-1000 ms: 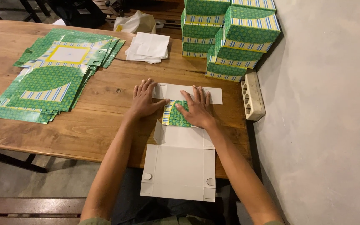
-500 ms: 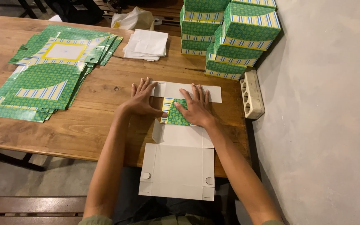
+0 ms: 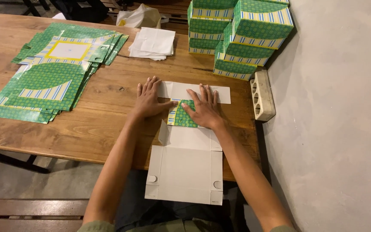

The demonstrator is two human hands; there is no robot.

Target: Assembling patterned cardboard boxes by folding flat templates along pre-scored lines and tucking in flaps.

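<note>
White card box: flat on wooden bench
Left hand: open, pressing green flap
Right hand: open, pressing too

Your left hand and right hand barely shift from a second ago: both stay pressed flat on the folded green flap of the white carton blank. Your head tips slightly, so the desk slides a little in view. The fingers look spread much as before.
</note>
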